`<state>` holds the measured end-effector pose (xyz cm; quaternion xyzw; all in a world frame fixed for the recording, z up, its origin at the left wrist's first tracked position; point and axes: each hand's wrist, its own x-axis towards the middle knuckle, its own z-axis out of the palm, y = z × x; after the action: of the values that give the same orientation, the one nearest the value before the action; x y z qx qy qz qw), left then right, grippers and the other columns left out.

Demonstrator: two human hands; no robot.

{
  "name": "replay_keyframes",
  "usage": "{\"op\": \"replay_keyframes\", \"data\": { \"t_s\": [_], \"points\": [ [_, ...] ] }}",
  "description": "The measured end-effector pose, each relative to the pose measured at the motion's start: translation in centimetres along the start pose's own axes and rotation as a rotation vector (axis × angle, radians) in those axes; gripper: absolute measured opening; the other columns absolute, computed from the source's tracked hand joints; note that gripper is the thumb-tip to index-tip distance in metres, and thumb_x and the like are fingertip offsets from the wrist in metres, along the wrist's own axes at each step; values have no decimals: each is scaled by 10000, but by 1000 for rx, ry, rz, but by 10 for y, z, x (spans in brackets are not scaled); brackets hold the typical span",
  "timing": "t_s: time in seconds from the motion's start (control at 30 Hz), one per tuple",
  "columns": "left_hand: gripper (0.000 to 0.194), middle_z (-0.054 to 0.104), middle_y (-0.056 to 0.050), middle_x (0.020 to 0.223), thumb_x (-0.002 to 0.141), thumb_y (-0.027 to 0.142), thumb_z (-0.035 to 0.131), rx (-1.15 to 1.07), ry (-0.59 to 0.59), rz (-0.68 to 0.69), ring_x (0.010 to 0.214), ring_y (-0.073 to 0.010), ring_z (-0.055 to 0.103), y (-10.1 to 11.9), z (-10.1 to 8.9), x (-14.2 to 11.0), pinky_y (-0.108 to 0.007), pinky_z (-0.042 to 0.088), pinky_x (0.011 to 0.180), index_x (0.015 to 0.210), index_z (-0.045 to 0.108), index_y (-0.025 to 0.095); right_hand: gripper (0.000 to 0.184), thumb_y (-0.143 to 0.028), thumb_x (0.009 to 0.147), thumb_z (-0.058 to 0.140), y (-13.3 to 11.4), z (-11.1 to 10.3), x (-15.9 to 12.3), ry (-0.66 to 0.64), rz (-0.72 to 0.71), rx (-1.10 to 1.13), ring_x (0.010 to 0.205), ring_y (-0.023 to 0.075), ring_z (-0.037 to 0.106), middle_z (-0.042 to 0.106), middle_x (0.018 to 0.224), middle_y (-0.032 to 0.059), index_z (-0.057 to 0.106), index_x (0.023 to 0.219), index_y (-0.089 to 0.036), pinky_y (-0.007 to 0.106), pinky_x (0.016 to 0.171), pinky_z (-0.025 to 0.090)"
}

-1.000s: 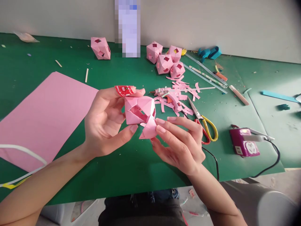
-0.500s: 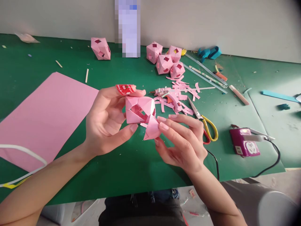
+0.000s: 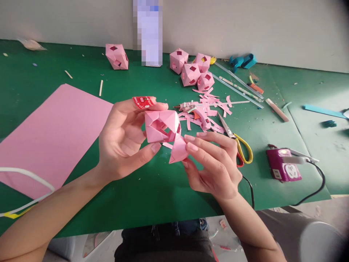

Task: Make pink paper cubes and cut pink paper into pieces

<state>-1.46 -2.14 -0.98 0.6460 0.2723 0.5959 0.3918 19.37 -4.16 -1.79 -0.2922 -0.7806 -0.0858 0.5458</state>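
Observation:
Between thumb and fingers of my left hand (image 3: 124, 140) is a folded pink paper box (image 3: 160, 126) with a diamond-shaped hole in its side. A red patterned wrap (image 3: 143, 102) covers one finger of that hand. My right hand (image 3: 215, 163) pinches a small pointed pink paper piece (image 3: 179, 148) at the box's lower right corner. Whether the piece is joined to the box or only touches it, I cannot tell. Behind the box lie a pink glue gun (image 3: 195, 111) and cut pink paper strips (image 3: 215, 100).
A large pink paper sheet (image 3: 54, 134) covers the left of the green table (image 3: 131, 203). Several finished pink paper boxes (image 3: 191, 74) stand at the back. Scissors (image 3: 236, 140) and a purple power socket (image 3: 283, 164) with a black cord lie to the right.
My right hand has moved slightly right, and the pointed piece has swung right and a little downward with it. My left hand keeps the box nearly in place.

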Motion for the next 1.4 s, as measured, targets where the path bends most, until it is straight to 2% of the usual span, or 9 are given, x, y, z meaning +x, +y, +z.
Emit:
{"op": "replay_keyframes", "data": {
  "t_s": [0.1, 0.33, 0.53, 0.63, 0.73, 0.97, 1.1, 1.23, 1.4],
  "points": [
    [582, 709, 33, 1329, 805, 207, 868, -44, 30, -16, 1305, -276, 663, 0, 1, -1, -429, 615, 1133, 1340, 666, 317, 258, -170, 922, 685, 2, 0, -2, 6, -31, -26, 1024, 252, 745, 838, 1073, 63, 736, 1175, -173, 393, 792, 666],
    [607, 730, -32, 1307, 781, 263, 886, 55, 11, 0, 1283, -332, 681, 0, 1, -1, -554, 595, 1136, 1334, 665, 378, 237, -186, 898, 726, 5, 1, -3, 17, -63, -98, 992, 243, 745, 840, 1063, 12, 765, 1121, -257, 369, 743, 665],
    [645, 691, 47, 1381, 815, 142, 843, -4, -58, 85, 1330, -278, 650, -4, -3, 0, -441, 608, 1150, 1401, 625, 303, 180, -189, 880, 760, 5, 0, -2, 38, -78, -121, 955, 244, 737, 840, 1015, 30, 776, 1059, -208, 363, 727, 661],
    [654, 675, 60, 1403, 829, 76, 811, -24, -98, 134, 1339, -256, 635, -5, -5, 2, -373, 658, 1071, 1423, 604, 254, 178, -182, 874, 772, 5, 1, -3, 51, -80, -139, 954, 239, 737, 840, 1022, 9, 779, 1043, -238, 358, 730, 657],
    [672, 691, 31, 1384, 799, 89, 843, -20, -61, 139, 1325, -275, 649, -4, -4, 1, -345, 700, 973, 1414, 622, 248, 214, -171, 861, 790, 5, 1, -3, 41, -67, -143, 970, 240, 737, 839, 1036, 3, 778, 1056, -258, 366, 747, 660],
    [658, 720, -22, 1358, 787, 235, 886, 39, 1, 10, 1344, -348, 656, -2, -1, -6, -511, 647, 1078, 1380, 643, 379, 250, -150, 869, 777, 3, 3, -4, 41, -54, -97, 991, 248, 731, 830, 1094, 18, 773, 1101, -245, 367, 751, 647],
    [677, 738, -39, 1329, 750, 242, 913, 29, -17, -3, 1331, -375, 664, -2, 0, -5, -566, 612, 1111, 1360, 653, 380, 326, -150, 889, 752, 2, 4, -3, 61, -37, -98, 982, 243, 736, 830, 1090, 21, 749, 1196, -259, 373, 763, 652],
    [631, 735, -35, 1351, 781, 170, 871, -1, -22, 18, 1307, -347, 686, -1, 3, -3, -514, 621, 1103, 1350, 659, 343, 314, -171, 917, 727, 4, 6, -1, 55, -7, -102, 948, 233, 741, 830, 1054, 33, 729, 1217, -264, 366, 755, 654],
    [645, 734, -25, 1366, 783, 108, 861, -38, -54, 60, 1276, -307, 707, 0, 5, -1, -397, 697, 962, 1365, 658, 296, 196, -163, 947, 669, 8, 8, 1, 121, 6, -69, 898, 232, 738, 805, 1039, 85, 762, 1102, -239, 376, 708, 642]
  ]
}}
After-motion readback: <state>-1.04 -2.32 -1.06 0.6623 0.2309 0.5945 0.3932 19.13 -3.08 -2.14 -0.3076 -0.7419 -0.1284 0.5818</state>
